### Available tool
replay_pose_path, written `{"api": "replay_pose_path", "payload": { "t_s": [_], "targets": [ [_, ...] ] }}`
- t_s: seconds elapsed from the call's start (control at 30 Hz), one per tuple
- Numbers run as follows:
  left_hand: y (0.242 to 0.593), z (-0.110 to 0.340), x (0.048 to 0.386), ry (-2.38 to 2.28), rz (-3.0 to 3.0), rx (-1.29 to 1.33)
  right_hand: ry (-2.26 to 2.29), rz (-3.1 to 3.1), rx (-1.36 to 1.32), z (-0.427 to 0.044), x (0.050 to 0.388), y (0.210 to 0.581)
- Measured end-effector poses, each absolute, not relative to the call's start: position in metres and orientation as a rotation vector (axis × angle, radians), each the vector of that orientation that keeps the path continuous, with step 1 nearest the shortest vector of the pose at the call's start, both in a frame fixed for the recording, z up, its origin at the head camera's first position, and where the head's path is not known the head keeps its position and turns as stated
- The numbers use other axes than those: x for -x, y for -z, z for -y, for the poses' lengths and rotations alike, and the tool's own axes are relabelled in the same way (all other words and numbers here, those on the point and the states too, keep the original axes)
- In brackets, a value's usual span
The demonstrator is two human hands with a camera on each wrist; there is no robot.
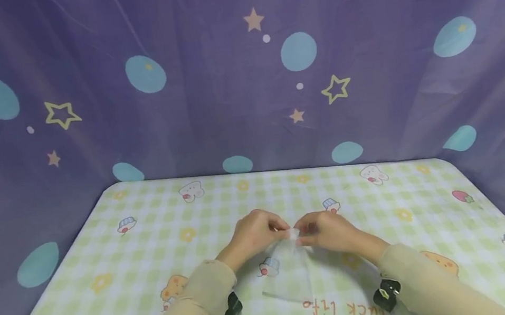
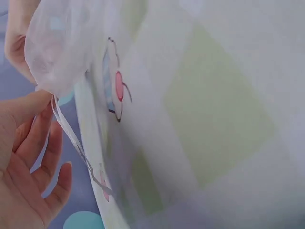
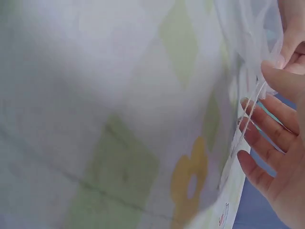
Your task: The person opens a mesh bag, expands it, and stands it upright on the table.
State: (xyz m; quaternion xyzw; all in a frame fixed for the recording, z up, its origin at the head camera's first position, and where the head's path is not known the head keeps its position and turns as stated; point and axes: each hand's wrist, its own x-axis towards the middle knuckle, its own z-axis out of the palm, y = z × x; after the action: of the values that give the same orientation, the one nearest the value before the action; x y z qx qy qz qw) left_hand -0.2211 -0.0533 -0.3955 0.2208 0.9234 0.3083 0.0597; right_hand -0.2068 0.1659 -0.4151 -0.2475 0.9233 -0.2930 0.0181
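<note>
A sheer white drawstring bag (image 1: 289, 265), gathered at its neck, hangs between the two hands just over the table. My left hand (image 1: 254, 233) pinches the gathered neck between thumb and forefinger, its other fingers loosely bent. From the opposite side, the thumb and forefinger of my right hand (image 1: 328, 230) pinch the same neck. Thin white ribbon (image 2: 76, 140) trails from under the left thumb in the left wrist view. In the right wrist view a white cord (image 3: 251, 107) runs down past the right fingers, and the sheer fabric (image 3: 250, 26) bunches above it.
The table is covered with a green-and-white checked cloth (image 1: 159, 249) printed with cupcakes, flowers and lettering. Behind it hangs a purple curtain (image 1: 226, 102) with stars and blue dots. A dark wrist camera (image 1: 387, 294) sits at the right sleeve, another (image 1: 233, 307) at the left.
</note>
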Motion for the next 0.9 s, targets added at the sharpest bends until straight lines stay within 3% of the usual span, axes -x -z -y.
{"api": "replay_pose_path", "payload": {
  "t_s": [0.6,0.9],
  "targets": [
    [0.381,0.067,0.188,-1.461,-2.812,-0.583,1.566,-2.685,0.574,-0.154,0.179,0.398],
    [0.388,0.064,0.181,-1.759,-2.639,-0.528,1.828,-2.652,0.333,-0.145,0.167,0.392]
  ]
}}
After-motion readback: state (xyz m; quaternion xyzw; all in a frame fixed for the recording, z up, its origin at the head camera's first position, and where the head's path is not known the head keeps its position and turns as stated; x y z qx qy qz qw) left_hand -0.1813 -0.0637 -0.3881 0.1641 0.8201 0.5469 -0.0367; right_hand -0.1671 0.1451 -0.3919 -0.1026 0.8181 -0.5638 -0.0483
